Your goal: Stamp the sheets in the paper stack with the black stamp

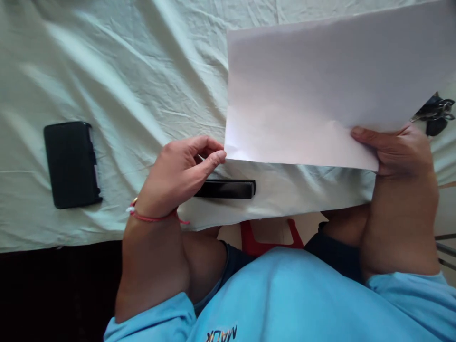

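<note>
Both my hands hold a white sheet of paper (302, 90) above the cloth-covered surface; whether it is one sheet or a few, I cannot tell. My left hand (187, 166) pinches its near left corner between thumb and fingers. At the near right edge my right hand (402, 149) grips it, thumb on top and fingers hidden underneath. Just below the paper's near edge lies a black stapler-like object (228, 189), its left end covered by my left hand.
A black phone-like case (73, 164) lies at the left on the pale green cloth (117, 85). Dark keys or clips (436, 113) show beyond my right hand, partly behind the paper. A red stool (252, 240) is beneath me, below the cloth's near edge.
</note>
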Demonstrator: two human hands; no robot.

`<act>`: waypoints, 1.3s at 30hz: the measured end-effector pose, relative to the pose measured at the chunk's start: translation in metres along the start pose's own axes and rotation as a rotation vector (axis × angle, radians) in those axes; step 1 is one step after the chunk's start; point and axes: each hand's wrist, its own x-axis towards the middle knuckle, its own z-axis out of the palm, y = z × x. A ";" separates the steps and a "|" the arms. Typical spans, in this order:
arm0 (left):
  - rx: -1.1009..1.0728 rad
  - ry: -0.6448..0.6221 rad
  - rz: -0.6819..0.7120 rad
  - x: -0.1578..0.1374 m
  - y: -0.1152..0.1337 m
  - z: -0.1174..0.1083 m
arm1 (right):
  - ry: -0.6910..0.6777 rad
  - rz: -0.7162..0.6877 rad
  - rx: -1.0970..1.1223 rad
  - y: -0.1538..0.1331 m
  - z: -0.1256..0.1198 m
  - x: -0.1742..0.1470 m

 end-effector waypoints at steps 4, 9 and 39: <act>0.058 0.038 0.139 -0.012 0.003 -0.009 | -0.024 0.039 -0.031 -0.001 -0.007 -0.001; 0.125 -0.393 0.320 -0.016 0.005 -0.012 | 0.015 0.078 -0.040 0.000 -0.009 0.002; 0.156 -0.219 0.152 -0.009 -0.005 -0.019 | 0.009 0.135 -0.109 -0.003 -0.014 0.002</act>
